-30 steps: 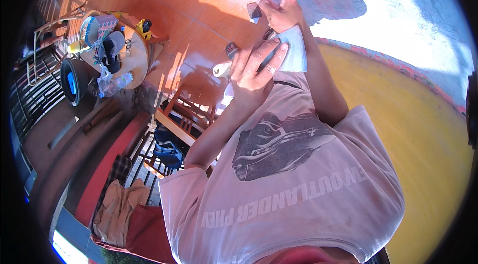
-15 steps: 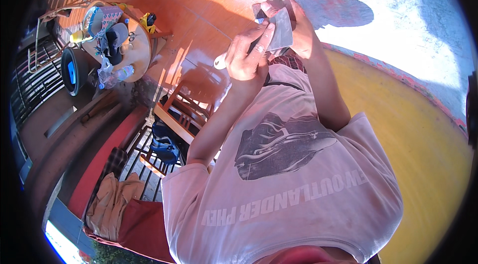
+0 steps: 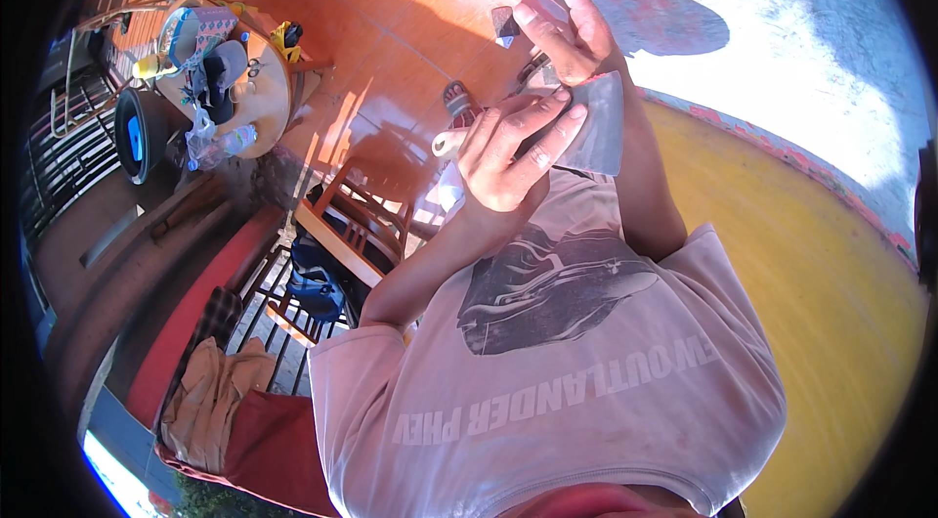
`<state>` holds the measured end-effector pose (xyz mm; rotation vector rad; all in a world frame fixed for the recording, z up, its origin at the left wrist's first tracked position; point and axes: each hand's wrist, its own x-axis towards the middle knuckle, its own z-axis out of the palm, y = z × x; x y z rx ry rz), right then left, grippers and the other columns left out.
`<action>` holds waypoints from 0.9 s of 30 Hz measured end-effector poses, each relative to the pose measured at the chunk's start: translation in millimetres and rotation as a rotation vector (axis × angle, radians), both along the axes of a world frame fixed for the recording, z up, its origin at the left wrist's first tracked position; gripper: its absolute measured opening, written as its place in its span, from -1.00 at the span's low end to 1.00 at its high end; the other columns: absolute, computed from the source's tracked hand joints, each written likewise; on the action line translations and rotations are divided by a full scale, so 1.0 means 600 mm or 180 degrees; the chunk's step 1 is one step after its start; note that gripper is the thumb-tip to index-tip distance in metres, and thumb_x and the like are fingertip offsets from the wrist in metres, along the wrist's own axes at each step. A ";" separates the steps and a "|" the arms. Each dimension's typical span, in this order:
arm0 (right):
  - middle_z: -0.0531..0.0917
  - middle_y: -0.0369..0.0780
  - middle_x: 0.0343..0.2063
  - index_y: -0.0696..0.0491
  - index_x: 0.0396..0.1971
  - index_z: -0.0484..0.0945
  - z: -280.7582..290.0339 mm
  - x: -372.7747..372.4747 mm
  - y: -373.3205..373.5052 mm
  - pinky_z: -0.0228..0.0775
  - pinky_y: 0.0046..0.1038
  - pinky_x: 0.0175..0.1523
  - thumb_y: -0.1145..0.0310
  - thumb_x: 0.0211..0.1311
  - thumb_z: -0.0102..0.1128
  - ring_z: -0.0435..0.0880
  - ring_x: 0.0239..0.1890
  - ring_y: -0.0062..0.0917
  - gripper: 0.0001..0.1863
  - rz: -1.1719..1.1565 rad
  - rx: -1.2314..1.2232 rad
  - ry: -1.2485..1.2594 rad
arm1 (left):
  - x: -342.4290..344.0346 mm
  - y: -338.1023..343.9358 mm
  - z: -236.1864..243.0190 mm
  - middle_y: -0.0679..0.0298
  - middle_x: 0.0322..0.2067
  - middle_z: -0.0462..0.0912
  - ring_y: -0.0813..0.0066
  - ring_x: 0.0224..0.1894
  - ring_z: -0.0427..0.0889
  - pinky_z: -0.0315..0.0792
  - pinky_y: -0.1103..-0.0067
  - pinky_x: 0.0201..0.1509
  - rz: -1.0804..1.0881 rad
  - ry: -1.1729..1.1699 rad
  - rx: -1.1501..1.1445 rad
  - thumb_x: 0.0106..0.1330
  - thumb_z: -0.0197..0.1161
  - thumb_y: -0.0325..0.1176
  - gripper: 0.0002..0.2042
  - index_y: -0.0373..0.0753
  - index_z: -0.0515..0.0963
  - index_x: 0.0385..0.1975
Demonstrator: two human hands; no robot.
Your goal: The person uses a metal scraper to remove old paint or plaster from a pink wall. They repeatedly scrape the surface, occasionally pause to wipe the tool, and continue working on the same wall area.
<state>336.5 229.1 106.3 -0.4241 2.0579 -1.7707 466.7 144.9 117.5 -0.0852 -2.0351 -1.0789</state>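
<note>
My left hand (image 3: pixel 508 151) is closed round a scraper in front of my chest. Its off-white handle end (image 3: pixel 447 143) sticks out to the left of my knuckles, and a broad grey blade (image 3: pixel 598 132) reaches right, with my fingers stretched over it. Just beyond the blade is my right hand (image 3: pixel 576 34), raised with thumb and forefinger apart in a curve. I make out nothing held between them, though part of the palm is hidden. My right forearm passes behind the blade's right edge.
At far left stands a round table (image 3: pixel 277 107) with a cap, scissors, a plastic bottle and a patterned container. Beside it is a black basin (image 3: pixel 132 137). A wooden chair (image 3: pixel 337 235) stands to my left. A painted wall (image 3: pixel 831 59) rises at right; a small dark object (image 3: pixel 504 23) lies ahead.
My left hand and the scraper have come nearer my chest and slightly right. My right hand has parted from the blade, and its thumb and forefinger have spread.
</note>
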 end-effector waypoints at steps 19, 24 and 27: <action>0.45 -0.16 0.12 0.04 0.35 0.29 0.040 0.022 -0.002 0.43 -0.41 0.03 0.26 0.32 0.33 0.43 -0.02 -0.48 -0.34 0.0135 0.0283 0.0008 | 0.013 -0.006 0.006 0.22 -0.13 0.72 0.28 -0.23 0.69 0.55 0.48 -0.23 0.0150 0.0052 0.0098 -0.06 0.28 -0.60 -0.58 -0.22 0.74 -0.11; 0.41 -0.22 0.05 0.02 0.36 0.28 0.043 0.021 -0.002 0.41 -0.45 0.03 0.32 0.32 0.34 0.38 -0.03 -0.57 -0.34 0.0140 0.0172 0.0017 | 0.014 -0.009 0.013 0.20 -0.14 0.73 0.28 -0.22 0.70 0.57 0.47 -0.19 0.0155 -0.0158 0.0270 -0.06 0.23 -0.63 -0.56 -0.23 0.74 -0.10; 0.39 -0.25 -0.02 0.03 0.36 0.28 0.047 0.023 0.002 0.40 -0.48 0.01 0.35 0.32 0.34 0.36 -0.07 -0.61 -0.34 0.0088 0.0033 -0.0587 | 0.011 -0.011 0.012 0.19 -0.14 0.73 0.27 -0.21 0.71 0.58 0.47 -0.17 0.0154 -0.0273 0.0408 -0.05 0.23 -0.64 -0.56 -0.22 0.74 -0.09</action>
